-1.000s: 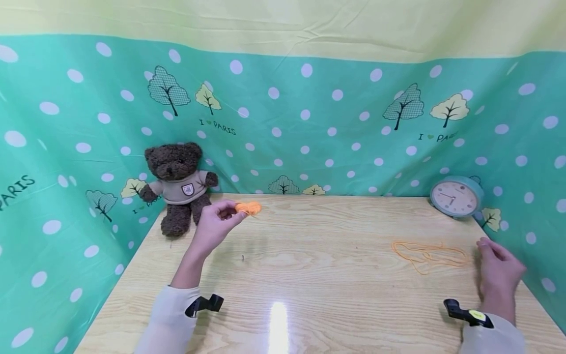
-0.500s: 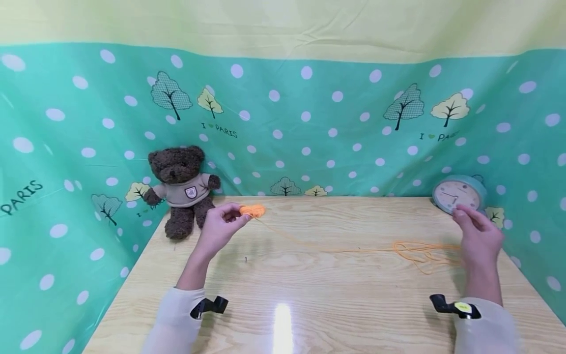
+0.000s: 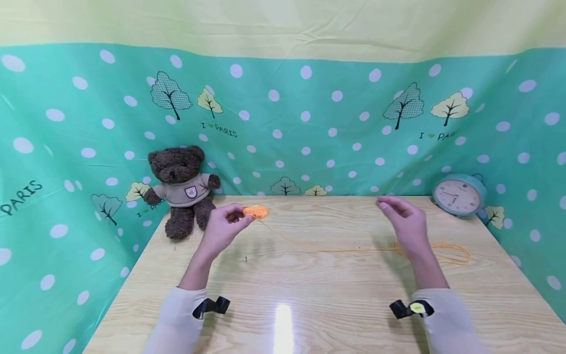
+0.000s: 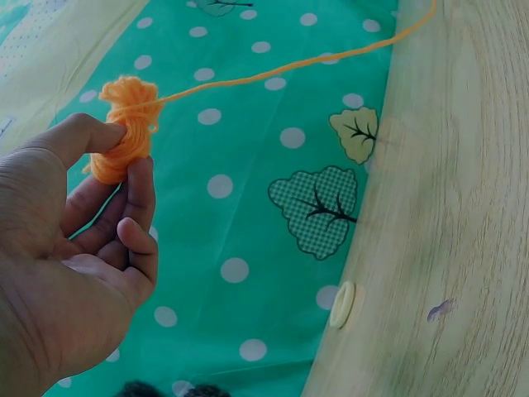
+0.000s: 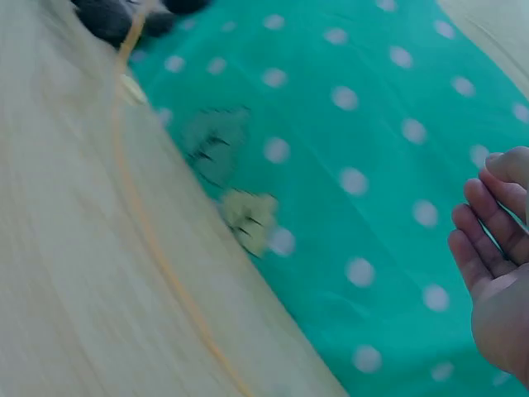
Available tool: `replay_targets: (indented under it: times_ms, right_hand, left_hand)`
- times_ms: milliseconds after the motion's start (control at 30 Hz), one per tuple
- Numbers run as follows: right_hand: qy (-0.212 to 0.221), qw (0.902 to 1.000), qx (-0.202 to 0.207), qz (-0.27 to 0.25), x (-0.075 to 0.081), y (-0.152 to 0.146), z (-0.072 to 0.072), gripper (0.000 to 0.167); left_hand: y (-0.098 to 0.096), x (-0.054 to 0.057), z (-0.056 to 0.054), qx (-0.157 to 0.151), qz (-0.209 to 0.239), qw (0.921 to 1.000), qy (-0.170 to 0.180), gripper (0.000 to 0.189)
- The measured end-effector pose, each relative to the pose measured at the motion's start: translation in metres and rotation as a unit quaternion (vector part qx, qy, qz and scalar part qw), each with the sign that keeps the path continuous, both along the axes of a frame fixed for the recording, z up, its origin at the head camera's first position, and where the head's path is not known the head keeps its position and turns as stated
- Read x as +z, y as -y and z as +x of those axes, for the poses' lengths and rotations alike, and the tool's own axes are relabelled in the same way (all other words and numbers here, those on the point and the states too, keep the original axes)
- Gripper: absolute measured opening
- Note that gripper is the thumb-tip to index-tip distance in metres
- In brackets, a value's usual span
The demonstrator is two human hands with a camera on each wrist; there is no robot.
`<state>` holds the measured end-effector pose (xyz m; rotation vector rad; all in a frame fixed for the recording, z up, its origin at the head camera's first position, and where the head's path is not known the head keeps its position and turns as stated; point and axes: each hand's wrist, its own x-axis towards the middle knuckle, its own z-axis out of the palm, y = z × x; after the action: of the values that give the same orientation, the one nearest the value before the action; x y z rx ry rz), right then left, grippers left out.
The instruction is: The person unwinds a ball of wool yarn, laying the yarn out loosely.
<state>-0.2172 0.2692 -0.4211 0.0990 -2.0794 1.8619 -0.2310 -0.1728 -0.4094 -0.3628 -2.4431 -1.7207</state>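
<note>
My left hand (image 3: 223, 228) pinches a small wound bundle of orange yarn (image 3: 256, 212) between thumb and fingers, raised above the table near the bear. The left wrist view shows the thumb pressed on the yarn bundle (image 4: 128, 124), which is wrapped round its middle. A single yarn strand (image 3: 338, 250) droops from it and runs right along the table to a loose heap of yarn loops (image 3: 457, 253), partly hidden behind my right forearm. My right hand (image 3: 404, 223) hovers over the right half of the table, fingers loosely bent, nothing visible in it; its fingers (image 5: 492, 223) show at the right wrist view's edge.
A brown teddy bear (image 3: 182, 191) in a grey shirt sits at the back left. A teal alarm clock (image 3: 457, 195) stands at the back right corner. Green dotted cloth (image 3: 305, 132) hangs round the wooden table (image 3: 345, 305). A small pale ring (image 4: 342, 304) lies at the table's edge.
My right hand has moved left from the table's right side, past the clock, to over the near end of the loops. The left hand stays almost still with the yarn bundle, shifting slightly right.
</note>
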Motion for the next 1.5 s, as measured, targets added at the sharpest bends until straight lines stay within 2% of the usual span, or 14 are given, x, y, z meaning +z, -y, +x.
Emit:
replay_targets:
  times_ms: [133,333,567,800,1100,1267,1500]
  right_hand:
    - [-0.005,0.9986,0.046,0.028,-0.008,0.029,-0.009,0.035]
    - [0.006,0.9949,0.094,0.037,-0.012,0.068,-0.017,0.033]
    - [0.003,0.9907,0.135,0.016,-0.013,0.109,-0.022,0.029]
    - [0.031,0.9845,0.172,0.013,-0.026,0.143,-0.026,0.027]
    - [0.043,0.9752,0.215,0.03,-0.042,0.17,-0.023,0.026]
    - [0.044,0.9675,0.247,0.033,-0.054,0.177,-0.023,0.026]
    - [0.046,0.9615,0.266,0.052,-0.063,0.183,-0.023,0.022]
  left_hand:
    - [-0.003,0.002,0.0,-0.002,0.001,1.0,0.0,0.022]
    - [-0.006,0.004,0.001,-0.007,-0.004,1.0,0.0,0.021]
    - [-0.004,0.003,0.002,-0.004,-0.009,0.9999,-0.002,0.02]
    - [-0.002,0.003,0.002,-0.004,-0.002,1.0,-0.001,0.021]
    - [-0.002,0.001,0.003,0.008,-0.003,1.0,0.001,0.022]
    - [0.001,0.001,0.001,0.012,0.002,0.9999,-0.005,0.022]
    - [0.003,0.002,0.0,0.011,0.01,0.9999,-0.002,0.023]
